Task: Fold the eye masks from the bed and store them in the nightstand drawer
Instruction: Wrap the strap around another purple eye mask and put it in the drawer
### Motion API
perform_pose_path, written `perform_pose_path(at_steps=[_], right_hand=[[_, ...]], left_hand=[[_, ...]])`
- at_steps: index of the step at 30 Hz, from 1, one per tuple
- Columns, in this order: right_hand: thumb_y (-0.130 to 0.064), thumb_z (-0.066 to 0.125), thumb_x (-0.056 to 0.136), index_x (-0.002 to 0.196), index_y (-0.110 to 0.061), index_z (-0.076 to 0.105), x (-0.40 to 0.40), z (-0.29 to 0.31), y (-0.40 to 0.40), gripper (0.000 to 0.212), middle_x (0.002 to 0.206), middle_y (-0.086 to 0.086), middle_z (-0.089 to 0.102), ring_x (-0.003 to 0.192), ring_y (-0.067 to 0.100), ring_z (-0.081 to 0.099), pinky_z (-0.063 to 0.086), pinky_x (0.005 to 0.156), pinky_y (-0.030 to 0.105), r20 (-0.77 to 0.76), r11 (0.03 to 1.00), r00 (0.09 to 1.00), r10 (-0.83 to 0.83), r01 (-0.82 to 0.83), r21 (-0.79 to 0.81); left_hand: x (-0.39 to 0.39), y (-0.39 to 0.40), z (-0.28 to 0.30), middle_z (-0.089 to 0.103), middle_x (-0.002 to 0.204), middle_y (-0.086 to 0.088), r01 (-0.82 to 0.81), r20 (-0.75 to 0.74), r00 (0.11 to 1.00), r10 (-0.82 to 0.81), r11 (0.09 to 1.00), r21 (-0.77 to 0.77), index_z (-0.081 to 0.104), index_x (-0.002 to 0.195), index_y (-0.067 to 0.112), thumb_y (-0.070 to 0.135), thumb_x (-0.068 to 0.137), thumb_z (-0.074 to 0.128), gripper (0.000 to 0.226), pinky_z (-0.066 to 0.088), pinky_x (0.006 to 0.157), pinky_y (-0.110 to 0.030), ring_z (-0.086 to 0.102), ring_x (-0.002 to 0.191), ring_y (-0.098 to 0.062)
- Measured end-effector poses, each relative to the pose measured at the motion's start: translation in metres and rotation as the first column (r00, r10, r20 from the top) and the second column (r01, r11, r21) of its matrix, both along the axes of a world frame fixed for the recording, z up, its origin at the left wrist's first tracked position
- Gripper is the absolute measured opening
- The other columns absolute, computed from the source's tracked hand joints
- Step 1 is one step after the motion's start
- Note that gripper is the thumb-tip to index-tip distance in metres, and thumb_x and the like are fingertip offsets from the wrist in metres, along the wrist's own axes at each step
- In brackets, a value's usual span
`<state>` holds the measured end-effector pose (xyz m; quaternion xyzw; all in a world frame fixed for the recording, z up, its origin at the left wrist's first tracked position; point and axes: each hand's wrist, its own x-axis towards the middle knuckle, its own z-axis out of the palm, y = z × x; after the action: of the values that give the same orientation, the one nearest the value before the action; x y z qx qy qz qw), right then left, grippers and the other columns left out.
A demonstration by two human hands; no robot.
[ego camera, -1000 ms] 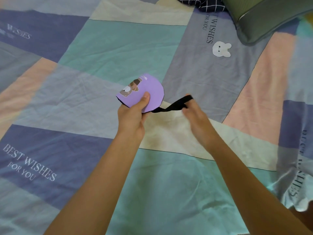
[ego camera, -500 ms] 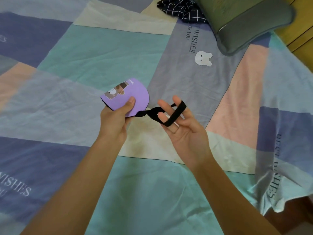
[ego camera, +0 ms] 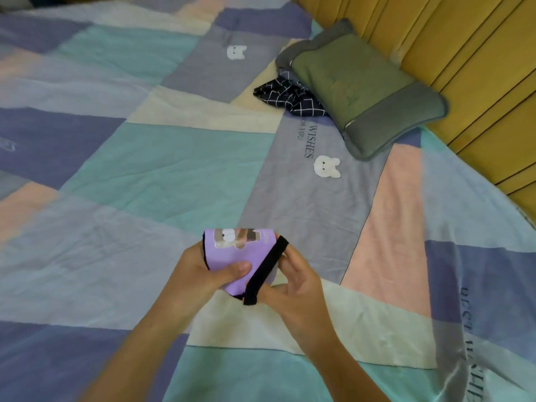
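Writing first: the bedsheet [ego camera: 179,169] carries dark print reading "WISHES" beside a white rabbit patch [ego camera: 327,166], with "YOU" just above it, and at the near right edge letters that look like "BEST WISHES" run down the cloth, partly cut off. On the purple eye mask [ego camera: 232,256] there's a small cartoon picture and a tiny line of print, too blurred for you to read.

Half a second ago your right hand [ego camera: 295,281] was spread open with the black strap [ego camera: 265,271] looped loosely over its fingers, clear of the mask. Now the strap lies stretched diagonally across the folded mask's front, and your right fingers and thumb pinch it against the mask's right edge. Your left hand [ego camera: 200,274] grips the mask from the left, thumb pressed on its purple face, held above the bed in the near middle.

The view has swung too: a green-grey pillow [ego camera: 362,88], a dark checked cloth [ego camera: 290,97] half tucked under it, and a yellow panelled headboard [ego camera: 464,68] now fill the far right.
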<state>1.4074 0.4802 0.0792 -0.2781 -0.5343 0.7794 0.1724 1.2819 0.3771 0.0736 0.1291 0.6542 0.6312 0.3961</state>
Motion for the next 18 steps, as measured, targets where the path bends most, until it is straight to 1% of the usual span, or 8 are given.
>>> perform_pose_path(at_steps=[2, 4, 6, 8, 10, 14, 16, 18], right_hand=[[0.010, 0.070, 0.069, 0.115, -0.027, 0.061, -0.004, 0.009, 0.003, 0.059, 0.104, -0.009, 0.073, 0.064, 0.016, 0.071, 0.054, 0.054, 0.022, 0.026, 0.997, 0.999, 0.045, -0.047, 0.064], [0.008, 0.069, 0.071, 0.109, -0.034, 0.059, -0.013, 0.018, 0.009, 0.057, 0.094, -0.013, 0.074, 0.055, 0.010, 0.068, 0.049, 0.047, 0.016, 0.036, 0.992, 0.997, 0.065, -0.069, 0.105], [0.006, 0.072, 0.070, 0.107, -0.035, 0.058, -0.026, 0.022, 0.019, 0.056, 0.093, -0.011, 0.074, 0.058, 0.005, 0.067, 0.046, 0.044, 0.013, 0.031, 0.988, 0.997, 0.065, -0.069, 0.137], [-0.003, 0.075, 0.067, 0.109, -0.034, 0.057, -0.043, 0.025, 0.032, 0.056, 0.100, -0.004, 0.074, 0.064, 0.004, 0.067, 0.045, 0.045, 0.012, 0.043, 0.982, 0.998, 0.043, -0.050, 0.183], [-0.010, 0.073, 0.064, 0.113, -0.032, 0.055, -0.057, 0.030, 0.046, 0.057, 0.108, 0.002, 0.071, 0.068, 0.002, 0.065, 0.044, 0.047, 0.009, 0.057, 0.972, 0.998, 0.027, -0.040, 0.232], [-0.010, 0.072, 0.061, 0.117, -0.023, 0.054, -0.077, 0.049, 0.069, 0.060, 0.104, 0.000, 0.068, 0.065, -0.001, 0.061, 0.041, 0.044, 0.008, 0.079, 0.924, 0.994, 0.076, -0.100, 0.369], [-0.007, 0.074, 0.061, 0.115, -0.021, 0.055, -0.082, 0.056, 0.075, 0.059, 0.094, -0.002, 0.066, 0.060, 0.000, 0.060, 0.042, 0.041, 0.012, 0.086, 0.912, 0.991, 0.105, -0.130, 0.389], [-0.001, 0.077, 0.065, 0.113, -0.021, 0.052, -0.086, 0.060, 0.078, 0.057, 0.083, 0.000, 0.063, 0.053, 0.007, 0.059, 0.045, 0.038, 0.021, 0.078, 0.923, 0.986, 0.145, -0.163, 0.349]], left_hand=[[-0.006, 0.000, 0.005, 0.076, 0.088, -0.007, 0.038, -0.020, 0.999, -0.039, 0.999, -0.008, 0.070, 0.102, 0.003, 0.005, 0.058, 0.085, 0.046, 0.055, 0.061, -0.022, 0.073, 0.078, -0.017], [-0.014, 0.003, 0.011, 0.076, 0.087, -0.007, 0.054, -0.026, 0.998, -0.053, 0.999, 0.008, 0.071, 0.099, 0.005, 0.005, 0.059, 0.085, 0.042, 0.054, 0.060, -0.021, 0.072, 0.076, -0.016], [-0.024, 0.012, 0.016, 0.076, 0.085, -0.003, 0.067, -0.050, 0.997, -0.066, 0.997, 0.030, 0.071, 0.097, 0.006, 0.006, 0.060, 0.082, 0.039, 0.054, 0.061, -0.020, 0.072, 0.075, -0.013], [-0.036, 0.024, 0.021, 0.074, 0.076, 0.005, 0.081, -0.110, 0.991, -0.077, 0.996, 0.037, 0.070, 0.098, 0.003, 0.004, 0.060, 0.083, 0.040, 0.053, 0.061, -0.018, 0.068, 0.070, -0.007], [-0.049, 0.038, 0.028, 0.072, 0.072, 0.007, 0.101, -0.156, 0.983, -0.094, 0.994, 0.038, 0.068, 0.103, 0.000, 0.002, 0.068, 0.079, 0.037, 0.054, 0.063, -0.020, 0.066, 0.068, -0.005], [-0.067, 0.055, 0.048, 0.072, 0.076, 0.004, 0.234, -0.196, 0.955, -0.222, 0.971, 0.040, 0.070, 0.101, 0.008, 0.004, 0.072, 0.076, 0.030, 0.054, 0.064, -0.024, 0.068, 0.072, -0.012], [-0.070, 0.059, 0.056, 0.071, 0.073, 0.003, 0.316, -0.218, 0.927, -0.304, 0.949, 0.020, 0.069, 0.097, 0.011, 0.002, 0.077, 0.072, 0.023, 0.052, 0.064, -0.023, 0.068, 0.072, -0.016], [-0.071, 0.063, 0.059, 0.075, 0.090, -0.007, 0.324, -0.200, 0.928, -0.313, 0.946, 0.021, 0.068, 0.108, 0.012, 0.006, 0.086, 0.065, 0.023, 0.055, 0.071, -0.030, 0.071, 0.083, -0.024]])
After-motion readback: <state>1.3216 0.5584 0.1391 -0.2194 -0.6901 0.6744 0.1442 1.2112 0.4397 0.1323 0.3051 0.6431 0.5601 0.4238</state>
